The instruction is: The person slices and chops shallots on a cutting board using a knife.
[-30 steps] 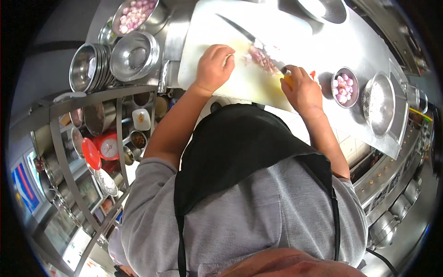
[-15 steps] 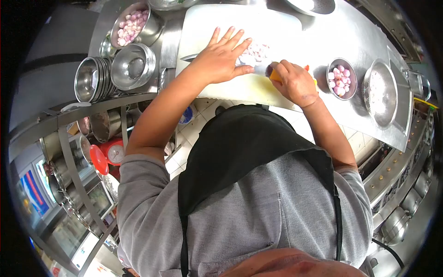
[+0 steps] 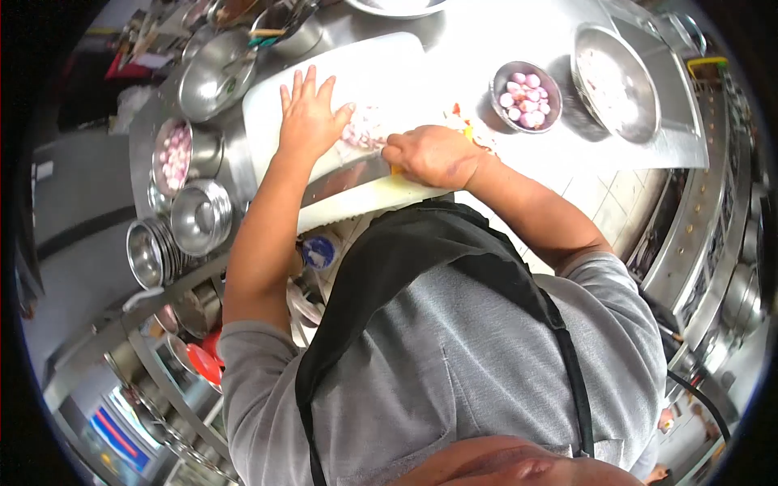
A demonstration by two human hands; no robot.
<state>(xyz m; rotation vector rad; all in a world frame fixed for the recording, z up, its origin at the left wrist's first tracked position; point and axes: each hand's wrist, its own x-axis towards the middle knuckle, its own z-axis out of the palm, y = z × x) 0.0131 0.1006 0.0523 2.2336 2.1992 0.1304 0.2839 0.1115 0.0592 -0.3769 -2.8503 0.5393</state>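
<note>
My right hand [image 3: 433,155] is closed around the yellow handle [image 3: 395,170] of a knife. The broad knife blade [image 3: 350,178] lies over the near part of a white cutting board [image 3: 263,121], reaching left toward my left forearm. My left hand [image 3: 312,117] has its fingers spread over the board, beyond the blade, and nothing is in it. Chopped shallots [image 3: 365,130] lie in a loose heap between my two hands. Some orange-red and pale scraps [image 3: 459,120] sit just beyond my right wrist.
A metal bowl of whole peeled shallots [image 3: 527,99] stands to the right, with a large colander [image 3: 613,89] past it. On the left are a pot of shallots [image 3: 175,158], stacked metal bowls [image 3: 198,217] and another large bowl [image 3: 198,85]. My black apron [image 3: 429,235] touches the near side.
The view has turned, so the board and bowls sit differently. The knife blade now shows on the near side of my left hand; before, mostly its tip showed past my left wrist.
</note>
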